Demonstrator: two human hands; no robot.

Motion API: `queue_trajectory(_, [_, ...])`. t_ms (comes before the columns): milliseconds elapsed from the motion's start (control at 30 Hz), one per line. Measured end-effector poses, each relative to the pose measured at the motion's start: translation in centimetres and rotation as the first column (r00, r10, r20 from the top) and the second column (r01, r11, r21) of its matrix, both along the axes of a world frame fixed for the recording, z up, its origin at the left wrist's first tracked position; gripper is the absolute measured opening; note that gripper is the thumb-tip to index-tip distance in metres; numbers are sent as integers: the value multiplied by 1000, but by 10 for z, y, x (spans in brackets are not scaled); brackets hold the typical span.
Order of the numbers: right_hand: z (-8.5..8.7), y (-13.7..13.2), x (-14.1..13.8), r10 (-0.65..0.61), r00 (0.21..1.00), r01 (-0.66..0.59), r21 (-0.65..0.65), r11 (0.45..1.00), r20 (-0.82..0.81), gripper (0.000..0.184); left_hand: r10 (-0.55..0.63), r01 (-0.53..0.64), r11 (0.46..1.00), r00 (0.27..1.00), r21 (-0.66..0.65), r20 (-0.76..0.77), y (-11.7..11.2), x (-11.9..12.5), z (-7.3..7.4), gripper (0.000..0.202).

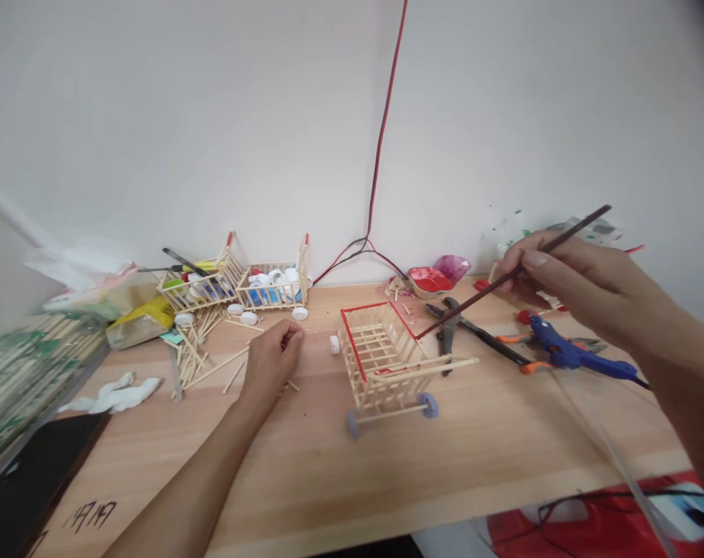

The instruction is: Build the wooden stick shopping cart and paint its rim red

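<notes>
My right hand (578,271) pinches a slim dark paintbrush (474,297). Its tip meets the right side of the top rim of a small cart (381,341) built from thin wooden sticks. Red paint covers much of that rim. The cart stands on the table with grey-blue wheels (429,405) at its near end and a white wheel (334,345) at the far left; a stick handle juts out to the right. Left of the cart, my left hand (274,353) rests on the table with its fingers curled in, and nothing shows in them.
Behind the cart sits a dish of red paint (429,280). Pliers (448,325) and a blue glue gun (578,353) lie at right. Two more stick carts (274,287) with things inside stand at back left, near loose sticks (192,353). A phone (43,465) lies at front left.
</notes>
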State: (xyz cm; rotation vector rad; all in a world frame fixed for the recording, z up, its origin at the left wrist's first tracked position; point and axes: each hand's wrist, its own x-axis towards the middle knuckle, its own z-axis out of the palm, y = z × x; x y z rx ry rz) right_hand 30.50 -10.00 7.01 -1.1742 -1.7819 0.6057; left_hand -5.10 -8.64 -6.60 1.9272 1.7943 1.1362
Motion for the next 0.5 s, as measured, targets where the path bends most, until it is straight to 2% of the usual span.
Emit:
queue_trajectory(100, [3, -3, 5, 72, 987, -77, 30, 997, 141, 30, -3, 3, 1000, 1000, -7, 4, 0, 0, 0, 19])
queue_trajectory(167, [6, -5, 6, 71, 985, -80, 52, 995, 154, 30, -1, 1, 1000, 1000, -16, 12, 0, 0, -1, 19])
queue_trajectory(333, [9, -4, 3, 64, 992, -66, 14, 998, 106, 30, 4, -4, 1000, 1000, -21, 7, 0, -2, -3, 18])
queue_trajectory(500, [1, 17, 3, 25, 999, -23, -65, 998, 24, 31, -6, 6, 1000, 1000, -13, 6, 1, -3, -4, 20])
